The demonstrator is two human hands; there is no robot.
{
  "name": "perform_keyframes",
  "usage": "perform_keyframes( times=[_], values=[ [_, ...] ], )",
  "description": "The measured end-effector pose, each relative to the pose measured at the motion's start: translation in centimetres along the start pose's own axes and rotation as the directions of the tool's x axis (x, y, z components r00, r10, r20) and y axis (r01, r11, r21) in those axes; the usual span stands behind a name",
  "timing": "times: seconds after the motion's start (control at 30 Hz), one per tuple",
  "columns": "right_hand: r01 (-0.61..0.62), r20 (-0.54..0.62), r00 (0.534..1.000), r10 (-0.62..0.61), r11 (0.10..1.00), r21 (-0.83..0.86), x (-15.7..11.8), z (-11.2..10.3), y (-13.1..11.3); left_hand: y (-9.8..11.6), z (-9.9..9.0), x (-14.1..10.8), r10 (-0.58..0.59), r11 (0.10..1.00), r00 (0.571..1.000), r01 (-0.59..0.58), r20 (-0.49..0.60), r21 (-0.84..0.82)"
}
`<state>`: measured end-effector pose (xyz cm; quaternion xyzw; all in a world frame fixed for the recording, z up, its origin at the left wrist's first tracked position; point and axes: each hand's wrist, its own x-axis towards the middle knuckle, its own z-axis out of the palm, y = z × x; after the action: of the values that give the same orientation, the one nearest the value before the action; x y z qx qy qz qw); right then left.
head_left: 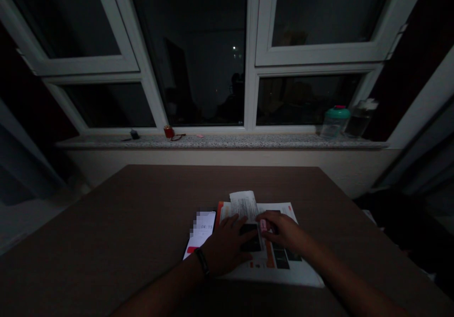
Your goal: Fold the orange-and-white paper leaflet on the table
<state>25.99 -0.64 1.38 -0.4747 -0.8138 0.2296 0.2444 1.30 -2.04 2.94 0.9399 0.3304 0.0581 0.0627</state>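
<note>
My left hand (232,241) lies flat with its fingers spread on a printed booklet (280,277) and a dark picture on it. From under its fingertips a strip of printed paper (244,202) sticks out past the booklet's far edge. Between the thumb and fingers of my right hand (282,229) is a small pink block-shaped object (263,225), held close over the page; its exact kind is unclear in the dim light. Left of the booklet, beside my left wrist, lies a phone (204,229) with its screen lit.
The brown table (124,222) reaches toward a stone windowsill (227,141). On the sill stand a green-lidded bottle (335,121), a clear bottle (360,118), a small red container (169,131) and a small dark bottle (134,134). The room is dim.
</note>
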Motion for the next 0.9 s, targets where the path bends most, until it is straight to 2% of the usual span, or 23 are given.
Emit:
perform_keyframes(
  times=[0.13,0.27,0.5,0.7,0.77,0.9],
  values=[
    [-0.071,-0.075,0.995,0.07,0.997,-0.02,0.4,0.3,0.1,0.0,-0.1,0.1,-0.01,1.0,1.0,0.01,0.011,-0.001],
    [-0.07,-0.133,0.989,0.064,0.997,-0.04,0.9,0.6,0.6,0.0,-0.1,0.0,-0.009,1.0,1.0,0.009,0.002,-0.003],
    [0.02,-0.041,0.999,-0.021,1.0,-0.016,0.2,0.1,0.0,0.1,0.3,0.1,-0.035,0.999,0.999,0.035,-0.009,0.042],
    [0.053,0.04,0.998,-0.052,0.998,-0.025,-0.7,-0.2,-1.0,-0.2,0.8,0.3,0.011,0.997,0.998,-0.006,-0.061,0.082],
    [0.038,0.039,0.999,-0.037,0.998,-0.04,-0.8,-0.1,-1.0,-0.4,1.0,0.3,0.019,0.997,0.997,-0.014,-0.074,0.076],
    [-0.026,-0.038,0.999,0.024,0.998,-0.055,-0.3,0.2,-0.6,-0.6,0.9,0.3,0.029,0.998,0.997,-0.025,-0.071,0.056]
  ],
)
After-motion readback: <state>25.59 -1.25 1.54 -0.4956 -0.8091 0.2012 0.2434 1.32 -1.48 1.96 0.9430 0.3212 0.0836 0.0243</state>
